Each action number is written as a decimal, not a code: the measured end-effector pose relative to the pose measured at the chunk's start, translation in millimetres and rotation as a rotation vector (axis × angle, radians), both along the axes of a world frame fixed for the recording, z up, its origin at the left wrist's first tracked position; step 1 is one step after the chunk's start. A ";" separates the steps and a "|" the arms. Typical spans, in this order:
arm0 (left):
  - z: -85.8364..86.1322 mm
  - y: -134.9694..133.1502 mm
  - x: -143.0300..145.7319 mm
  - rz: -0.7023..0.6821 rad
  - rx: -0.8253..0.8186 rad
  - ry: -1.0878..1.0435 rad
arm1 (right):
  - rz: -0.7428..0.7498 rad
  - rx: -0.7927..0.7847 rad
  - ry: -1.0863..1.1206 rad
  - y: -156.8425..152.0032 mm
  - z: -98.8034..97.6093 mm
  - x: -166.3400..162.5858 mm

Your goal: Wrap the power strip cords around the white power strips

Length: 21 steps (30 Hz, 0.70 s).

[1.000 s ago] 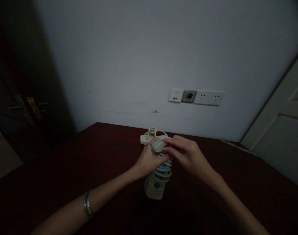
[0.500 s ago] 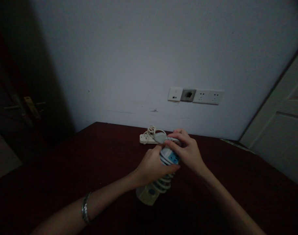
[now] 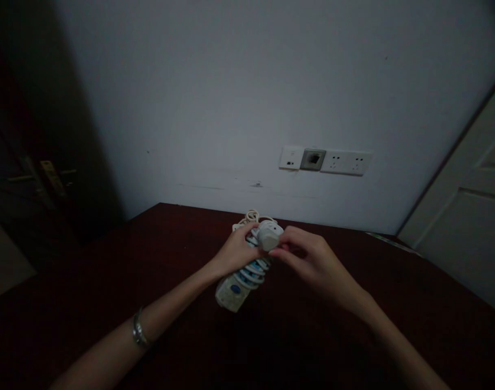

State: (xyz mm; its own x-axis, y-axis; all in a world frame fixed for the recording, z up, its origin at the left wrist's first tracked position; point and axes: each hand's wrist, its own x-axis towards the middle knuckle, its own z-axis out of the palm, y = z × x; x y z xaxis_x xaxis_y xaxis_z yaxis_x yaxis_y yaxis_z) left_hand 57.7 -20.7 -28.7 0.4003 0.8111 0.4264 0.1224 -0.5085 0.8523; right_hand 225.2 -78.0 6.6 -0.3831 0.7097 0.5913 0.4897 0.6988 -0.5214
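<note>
My left hand (image 3: 241,248) is closed around a white and blue power strip (image 3: 236,290), tilted with its near end toward me. The strip's white cord (image 3: 253,275) is wound around it in several loops. At the strip's far end, my right hand (image 3: 302,248) pinches a white plug (image 3: 268,238) between thumb and fingers. Partly hidden behind my left hand, a second, cream power strip with a coiled cord (image 3: 252,215) lies on the table.
The dark red table (image 3: 158,244) runs up to a pale wall (image 3: 214,108). Wall sockets (image 3: 341,162) and a grey-framed outlet (image 3: 313,159) sit above it. A white door (image 3: 470,211) is at the right, a dark door with a brass handle (image 3: 54,176) at the left.
Both hands and the power strip have shifted slightly left. The plug has swung round so its blunt end faces me, and the right hand now pinches it from the right side.
</note>
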 end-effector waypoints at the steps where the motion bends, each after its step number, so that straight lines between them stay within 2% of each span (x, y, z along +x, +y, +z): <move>1: 0.8 -2.5 0.3 -0.030 0.018 0.023 | -0.001 0.010 0.001 -0.3 -2.0 -3.5; 4: 4.7 -9.6 -0.3 -0.049 0.072 0.078 | -0.033 0.044 0.021 1.2 -7.6 -10.1; 8: 7.9 -12.8 -3.6 -0.005 0.087 0.137 | -0.105 0.187 -0.036 1.8 -9.6 -12.0; 11: 10.1 -13.8 -5.4 -0.042 0.086 0.158 | -0.127 0.257 -0.054 0.8 -7.9 -11.5; 14: 15.3 -17.7 -6.4 -0.109 0.089 0.194 | -0.089 0.173 0.086 3.0 -7.3 -9.5; 18: 22.4 -26.0 -5.6 -0.152 0.075 0.229 | 0.032 -0.071 0.376 11.3 -8.4 -1.4; 21: 22.4 -31.6 -1.2 -0.172 0.071 0.194 | 0.085 -0.189 0.399 15.6 -9.2 4.2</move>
State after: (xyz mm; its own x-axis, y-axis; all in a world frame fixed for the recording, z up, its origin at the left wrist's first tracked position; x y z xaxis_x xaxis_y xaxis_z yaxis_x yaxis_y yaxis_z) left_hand 56.5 -52.3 -6.3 0.6097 0.6948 0.3815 0.1863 -0.5934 0.7830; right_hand 229.4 -62.4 -2.6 -0.2130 0.7953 0.5676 0.1698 0.6022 -0.7801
